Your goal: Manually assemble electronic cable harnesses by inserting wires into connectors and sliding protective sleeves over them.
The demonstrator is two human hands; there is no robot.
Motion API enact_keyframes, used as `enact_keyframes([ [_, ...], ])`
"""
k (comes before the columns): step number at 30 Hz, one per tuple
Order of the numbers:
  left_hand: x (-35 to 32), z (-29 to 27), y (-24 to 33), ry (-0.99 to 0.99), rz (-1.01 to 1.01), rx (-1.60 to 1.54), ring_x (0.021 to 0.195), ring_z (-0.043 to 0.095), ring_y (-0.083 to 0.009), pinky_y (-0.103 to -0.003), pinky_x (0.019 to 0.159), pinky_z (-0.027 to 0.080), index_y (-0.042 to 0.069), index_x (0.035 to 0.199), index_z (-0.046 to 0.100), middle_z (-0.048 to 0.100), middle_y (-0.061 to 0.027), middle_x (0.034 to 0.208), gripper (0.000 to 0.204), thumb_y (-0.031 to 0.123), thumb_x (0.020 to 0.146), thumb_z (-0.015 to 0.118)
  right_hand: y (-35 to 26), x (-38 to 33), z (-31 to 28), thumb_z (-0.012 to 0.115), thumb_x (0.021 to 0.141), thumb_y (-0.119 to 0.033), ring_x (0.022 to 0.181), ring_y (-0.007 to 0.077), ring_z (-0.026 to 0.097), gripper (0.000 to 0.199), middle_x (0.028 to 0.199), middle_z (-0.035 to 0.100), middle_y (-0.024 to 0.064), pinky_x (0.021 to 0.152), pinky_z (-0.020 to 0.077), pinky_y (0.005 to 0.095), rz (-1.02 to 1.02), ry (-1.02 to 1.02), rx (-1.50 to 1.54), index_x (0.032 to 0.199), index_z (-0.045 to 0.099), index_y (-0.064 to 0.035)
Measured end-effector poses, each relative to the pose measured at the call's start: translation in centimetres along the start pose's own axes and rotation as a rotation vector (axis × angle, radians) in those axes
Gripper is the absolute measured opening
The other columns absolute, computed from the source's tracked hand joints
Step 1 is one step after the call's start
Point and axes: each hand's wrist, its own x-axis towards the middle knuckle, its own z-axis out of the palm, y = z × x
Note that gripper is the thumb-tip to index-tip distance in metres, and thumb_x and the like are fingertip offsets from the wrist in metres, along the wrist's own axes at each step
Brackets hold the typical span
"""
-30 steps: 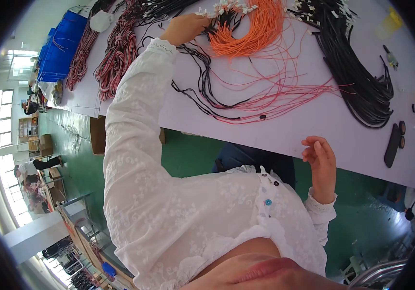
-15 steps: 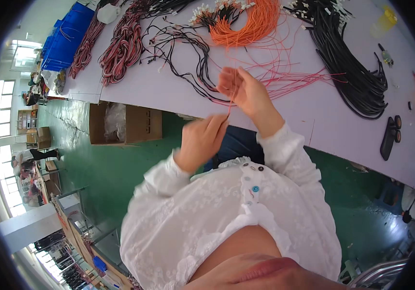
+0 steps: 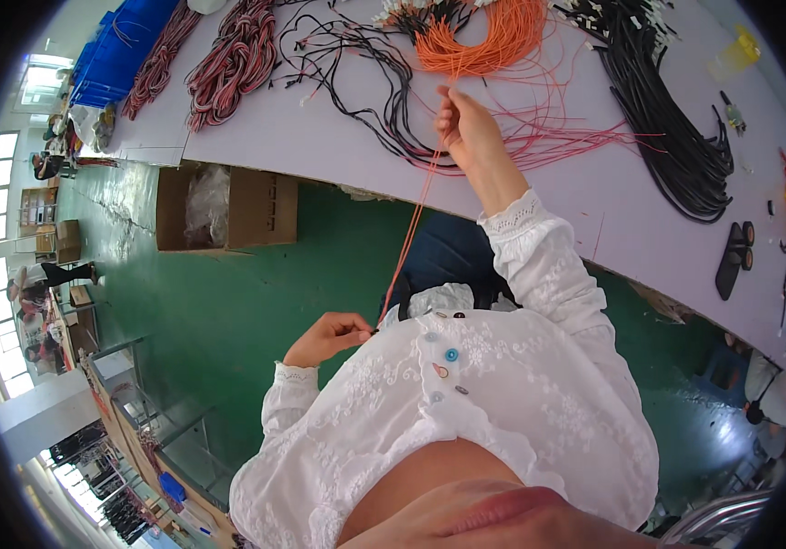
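wire bundles (image 3: 480, 41) on table (image 3: 320, 137) | box (image 3: 228, 206) under table

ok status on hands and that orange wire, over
Left hand pinches the low end of the orange wire by the shirt. Right hand grips it above the table. Wire stretched taut between them, nothing in the way.

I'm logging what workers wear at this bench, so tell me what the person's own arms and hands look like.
Both arms are covered by long white sleeves with an embroidered floral pattern, each ending in a lace-trimmed cuff at the wrist. The left hand and right hand are bare: no gloves, and no rings, watch or bracelets can be seen. The sleeves belong to a white blouse with small buttons down the front.
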Motion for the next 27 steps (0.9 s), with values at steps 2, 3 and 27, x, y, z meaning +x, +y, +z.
enact_keyframes([
  [2,1.1,0.5,0.8,-0.046,0.044,0.007,0.081,0.056,-0.0041,-0.022,0.073,0.046,0.0,0.104,0.07,0.068,0.002,0.088,0.014,0.013,0.101,0.067,-0.9,1.4,0.3,0.055,0.106,-0.019,0.058,0.0073,0.041,0.021,0.074,0.052,-0.0023,0.052,0.0358,0.024,-0.114,0.108,-0.023,0.105,0.063,-0.0004],
  [3,1.8,0.6,1.1,-0.052,0.043,0.007,0.081,0.056,-0.0041,-0.022,0.073,0.046,0.0,0.104,0.07,0.068,0.002,0.088,0.014,0.013,0.101,0.067,-1.4,2.1,0.1,0.055,0.106,-0.019,0.058,0.0073,0.041,0.021,0.074,0.052,-0.0023,0.052,0.0358,0.024,-0.118,0.113,-0.024,0.105,0.063,-0.0004],
  [27,6.9,-2.0,-1.1,0.144,0.08,0.261,0.072,0.056,-0.0069,-0.024,0.065,0.045,-0.001,0.101,0.071,0.063,0.0004,0.078,0.014,0.011,0.098,0.068,-6.6,-2.9,2.2,0.053,0.107,-0.021,0.06,0.0044,0.036,0.023,0.073,0.046,-0.0049,0.053,0.0291,0.0233,-0.345,-0.262,-0.295,0.109,0.064,-0.0013],
])
